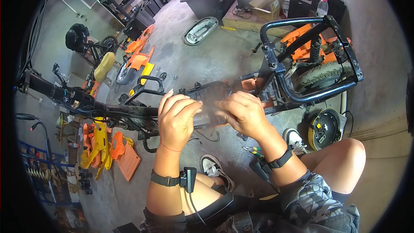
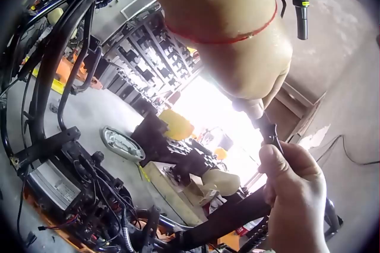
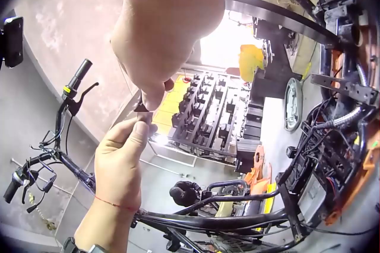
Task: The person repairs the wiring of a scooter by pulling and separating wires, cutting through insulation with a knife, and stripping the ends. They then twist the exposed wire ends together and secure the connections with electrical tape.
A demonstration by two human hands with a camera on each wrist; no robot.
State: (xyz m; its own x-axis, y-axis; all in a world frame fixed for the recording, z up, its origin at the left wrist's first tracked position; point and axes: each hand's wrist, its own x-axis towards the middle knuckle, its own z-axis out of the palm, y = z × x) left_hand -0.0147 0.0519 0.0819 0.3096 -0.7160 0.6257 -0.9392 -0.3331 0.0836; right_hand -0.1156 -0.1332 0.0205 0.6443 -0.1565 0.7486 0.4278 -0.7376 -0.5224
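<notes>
A small dark piece [image 2: 270, 133] is pinched between the two hands, which meet in front of the body. My left hand [image 1: 175, 118] pinches one end with thumb and fingers; its wrist carries a red string. From the other side my right hand [image 1: 243, 114] grips the piece, thumb bent over it in the left wrist view [image 2: 294, 188]. The right wrist view shows the piece [image 3: 141, 108] as a short dark bit at the fingertips. Between the hands the head view is blurred, and the fingers cover most of the piece.
Below the hands lies a black vehicle frame [image 1: 148, 111] with wires; its rear loop [image 1: 317, 97] and wheel are right. Orange and yellow panels [image 1: 100, 146] lie left. Pliers [image 1: 252, 150] and a round tray of parts [image 1: 326, 129] are near the feet. Another person [image 1: 77, 36] is far left.
</notes>
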